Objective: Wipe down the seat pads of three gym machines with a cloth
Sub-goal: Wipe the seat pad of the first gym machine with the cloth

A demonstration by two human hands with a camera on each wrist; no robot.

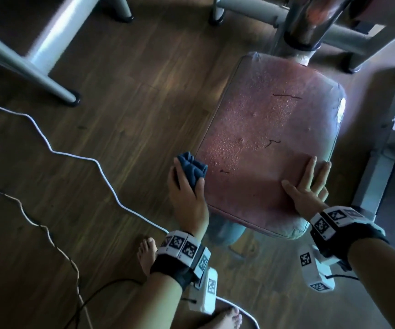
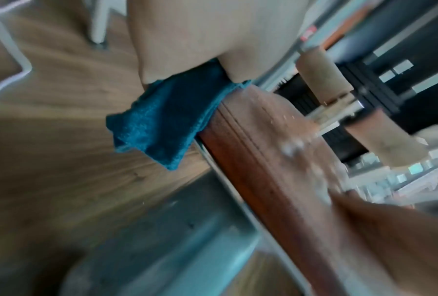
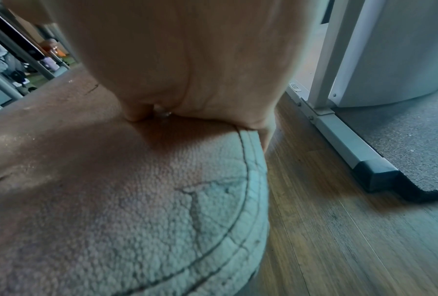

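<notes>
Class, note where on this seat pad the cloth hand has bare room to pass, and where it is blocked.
The seat pad is bare across its droplet-covered middle and far end, between the cloth at its left edge and the post behind. The near right corner is taken: the right hand lies flat there. The left hand grips the cloth.

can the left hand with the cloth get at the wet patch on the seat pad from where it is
Probably yes. The left hand holds the cloth at the seat pad's edge; nothing lies between it and the droplets.

Left hand (image 1: 187, 186) in a curled grip, right hand (image 1: 306, 184) flat, fingers straight and spread
</notes>
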